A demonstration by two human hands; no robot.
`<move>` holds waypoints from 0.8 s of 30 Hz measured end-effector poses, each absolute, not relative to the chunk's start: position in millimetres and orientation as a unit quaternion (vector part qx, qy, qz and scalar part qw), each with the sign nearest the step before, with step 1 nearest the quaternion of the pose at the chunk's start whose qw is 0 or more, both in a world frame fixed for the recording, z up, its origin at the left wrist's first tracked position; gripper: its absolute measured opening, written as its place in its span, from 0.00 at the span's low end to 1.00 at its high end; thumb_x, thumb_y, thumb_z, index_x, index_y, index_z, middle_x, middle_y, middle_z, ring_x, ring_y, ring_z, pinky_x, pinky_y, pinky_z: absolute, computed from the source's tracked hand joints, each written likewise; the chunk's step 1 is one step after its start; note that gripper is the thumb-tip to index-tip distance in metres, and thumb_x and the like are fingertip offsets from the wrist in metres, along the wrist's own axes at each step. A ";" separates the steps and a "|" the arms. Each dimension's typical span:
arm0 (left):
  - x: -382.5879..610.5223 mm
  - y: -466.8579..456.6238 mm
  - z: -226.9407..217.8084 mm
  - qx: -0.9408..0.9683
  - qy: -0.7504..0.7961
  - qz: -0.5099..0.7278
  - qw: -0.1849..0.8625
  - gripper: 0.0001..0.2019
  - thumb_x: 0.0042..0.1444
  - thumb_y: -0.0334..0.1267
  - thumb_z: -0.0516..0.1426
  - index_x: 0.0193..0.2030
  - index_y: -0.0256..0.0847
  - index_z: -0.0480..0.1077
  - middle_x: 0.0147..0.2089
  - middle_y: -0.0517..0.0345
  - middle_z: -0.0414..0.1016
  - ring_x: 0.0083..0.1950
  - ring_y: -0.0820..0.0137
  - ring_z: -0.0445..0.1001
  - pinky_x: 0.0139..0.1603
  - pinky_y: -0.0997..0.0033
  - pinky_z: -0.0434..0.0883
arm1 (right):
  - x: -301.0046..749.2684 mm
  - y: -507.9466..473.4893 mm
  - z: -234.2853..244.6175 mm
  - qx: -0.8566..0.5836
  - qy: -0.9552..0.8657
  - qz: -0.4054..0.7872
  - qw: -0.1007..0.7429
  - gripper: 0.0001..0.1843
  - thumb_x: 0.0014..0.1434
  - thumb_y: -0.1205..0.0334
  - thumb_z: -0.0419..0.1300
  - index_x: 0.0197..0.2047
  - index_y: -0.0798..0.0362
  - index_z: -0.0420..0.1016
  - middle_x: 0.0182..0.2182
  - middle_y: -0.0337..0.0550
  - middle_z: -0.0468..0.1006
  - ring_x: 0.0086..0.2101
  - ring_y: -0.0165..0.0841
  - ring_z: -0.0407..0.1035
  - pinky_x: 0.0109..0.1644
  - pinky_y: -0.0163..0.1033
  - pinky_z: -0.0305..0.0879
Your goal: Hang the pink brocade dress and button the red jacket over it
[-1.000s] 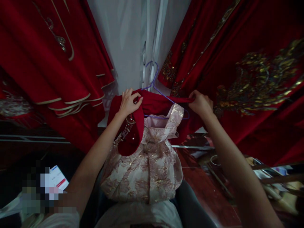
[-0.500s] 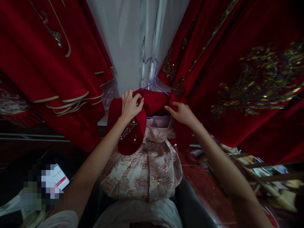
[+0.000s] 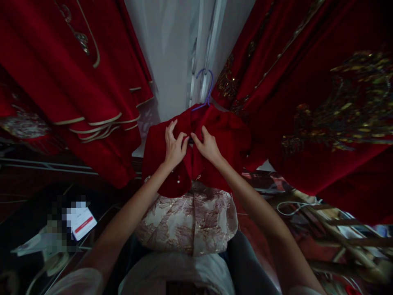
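Observation:
A short red jacket [image 3: 229, 129] hangs on a purple hanger [image 3: 211, 88], over a pale brocade dress [image 3: 184, 221] with a pinkish-gold pattern. The dress skirt shows below the jacket and rests near my lap. My left hand [image 3: 175, 149] pinches the jacket's left front edge with thumb and forefinger, the other fingers raised. Across from it, my right hand [image 3: 209, 146] pinches the right front edge. Both hands are close together at the upper opening, where the two edges nearly meet. Any fastener between the fingertips is too dark to make out.
Red garments with pale trim [image 3: 101, 90] hang at left, and red ones with gold sequin embroidery [image 3: 362, 98] at right. Behind the hanger is a whitish panel [image 3: 166, 53]. A lit phone [image 3: 83, 224] lies lower left. A wooden rack [image 3: 334, 233] stands lower right.
My hands have come together, drawing the jacket fronts inward over the dress's top. The lilac lining and the hanger's lower bar are now covered. The view has shifted slightly.

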State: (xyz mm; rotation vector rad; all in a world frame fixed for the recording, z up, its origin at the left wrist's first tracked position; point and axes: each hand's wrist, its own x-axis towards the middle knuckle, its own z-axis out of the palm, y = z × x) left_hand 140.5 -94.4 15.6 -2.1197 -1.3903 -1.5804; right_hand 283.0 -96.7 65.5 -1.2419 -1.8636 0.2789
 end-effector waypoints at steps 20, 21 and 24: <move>161.1 -114.0 51.7 -0.710 -0.432 -0.525 -0.186 0.05 0.62 0.41 0.51 0.42 0.44 0.63 0.34 0.62 0.71 0.33 0.74 0.72 0.37 0.76 0.66 | 302.3 -124.4 67.2 -0.399 -0.671 0.303 0.546 0.20 0.51 0.57 0.62 0.41 0.48 0.56 0.37 0.38 0.68 0.32 0.26 0.68 0.33 0.31 0.68; 159.8 -115.5 46.9 -0.704 -0.434 -0.529 -0.188 0.06 0.61 0.40 0.53 0.43 0.44 0.63 0.35 0.61 0.72 0.35 0.73 0.73 0.38 0.76 0.67 | 304.1 -125.6 66.5 -0.387 -0.674 0.327 0.538 0.19 0.50 0.57 0.63 0.41 0.48 0.57 0.37 0.38 0.68 0.34 0.27 0.68 0.36 0.32 0.70; 154.1 -118.7 35.9 -0.679 -0.439 -0.557 -0.192 0.13 0.56 0.37 0.57 0.48 0.43 0.64 0.39 0.58 0.74 0.41 0.71 0.75 0.43 0.73 0.69 | 309.1 -129.4 65.6 -0.363 -0.684 0.374 0.511 0.17 0.51 0.57 0.62 0.42 0.49 0.62 0.38 0.39 0.70 0.39 0.29 0.69 0.44 0.36 0.71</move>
